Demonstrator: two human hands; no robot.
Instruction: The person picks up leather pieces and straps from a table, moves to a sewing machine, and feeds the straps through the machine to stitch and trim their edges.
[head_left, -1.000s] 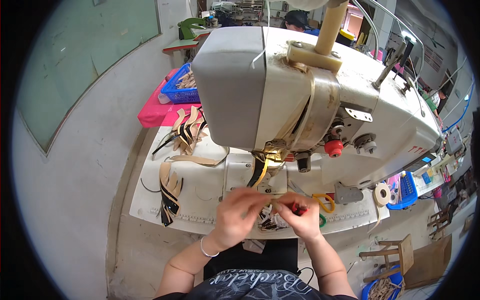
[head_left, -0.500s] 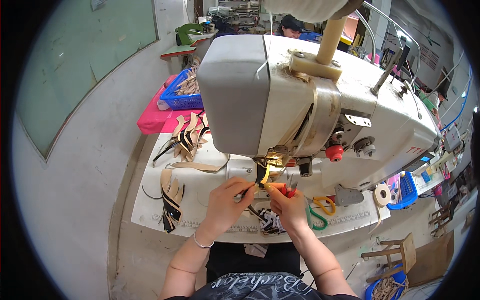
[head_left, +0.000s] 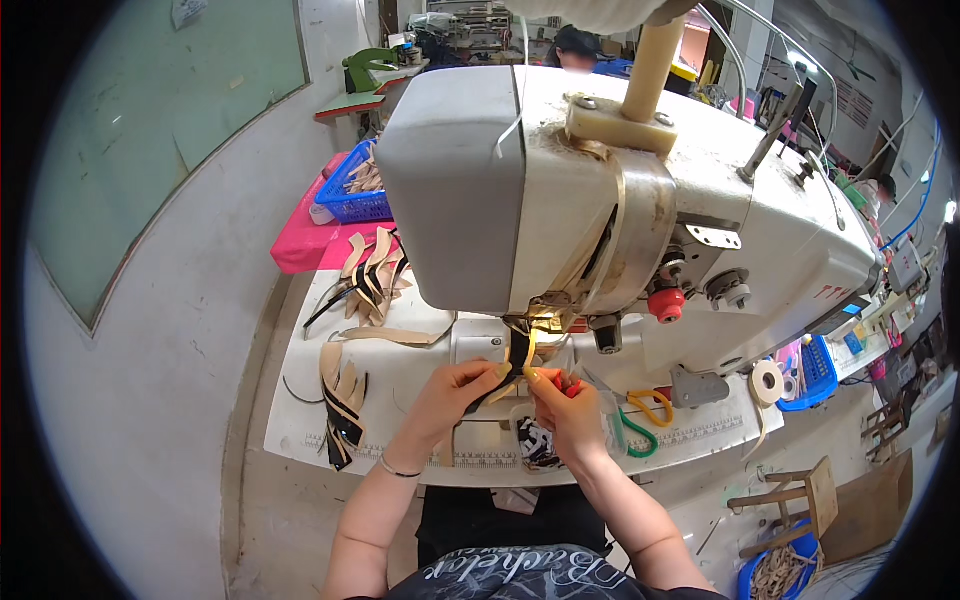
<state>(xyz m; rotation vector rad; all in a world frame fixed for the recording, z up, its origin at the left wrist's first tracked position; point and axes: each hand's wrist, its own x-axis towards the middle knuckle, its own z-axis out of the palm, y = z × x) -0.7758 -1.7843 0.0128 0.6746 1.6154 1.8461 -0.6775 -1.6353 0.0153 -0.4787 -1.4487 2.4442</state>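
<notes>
Plainly, with the hands taken as the centre of the clock, the head view shows both of them close together at the front of a white sewing machine (head_left: 450,190). Thumb and fingertips of the left hand (head_left: 450,405) are pinched together on a curved black strip (head_left: 519,348). That strip runs up toward 12 o'clock, its upper end at the lit needle area under the machine head, with a yellow-looking edge on its right side. The right hand (head_left: 572,420) is curled closed around a red-handled tool (head_left: 569,387), and its thumb tip sits against the strip's edge; whether it is also nipping the strip, I cannot tell.

Black and white scraps (head_left: 538,443) lie near the right hand, at 5 o'clock. Orange-handled scissors (head_left: 655,407) are at 3 o'clock, with a green handle (head_left: 640,443) just beside them toward 4. Further out at 3 o'clock, a roll of pale tape (head_left: 767,382) stands near the table's edge, close to a blue basket.

A stack of beige and black strips (head_left: 343,400) lies at 9 o'clock, and a looser pile of similar strips (head_left: 372,280) at 10. Toward 11 o'clock, a blue basket of beige pieces (head_left: 352,210) rests on a pink cloth (head_left: 298,248). A person in a dark cap (head_left: 577,42) is beyond the machine, at 12 o'clock.
</notes>
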